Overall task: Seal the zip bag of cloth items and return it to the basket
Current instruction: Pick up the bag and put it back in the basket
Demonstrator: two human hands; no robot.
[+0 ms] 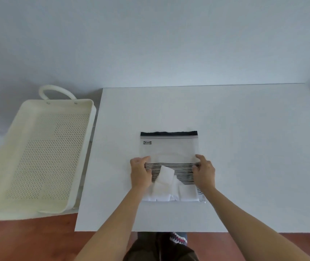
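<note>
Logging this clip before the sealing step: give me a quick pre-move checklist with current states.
1. Bag flat on table: ok.
2. Cloth items fully inside, clear of zip strip: ok.
3. Zip strip sealed: cannot tell.
4. Left hand and right hand steadying the bag's sides: ok.
5. Basket has room: ok, it is empty.

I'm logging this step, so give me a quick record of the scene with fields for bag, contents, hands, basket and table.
bag: zip bag flat on the table, dark zip strip at far end
contents: striped and white cloth
left hand: on bag's left edge
right hand: on bag's right edge
basket: cream, perforated, left of table
table: white
</note>
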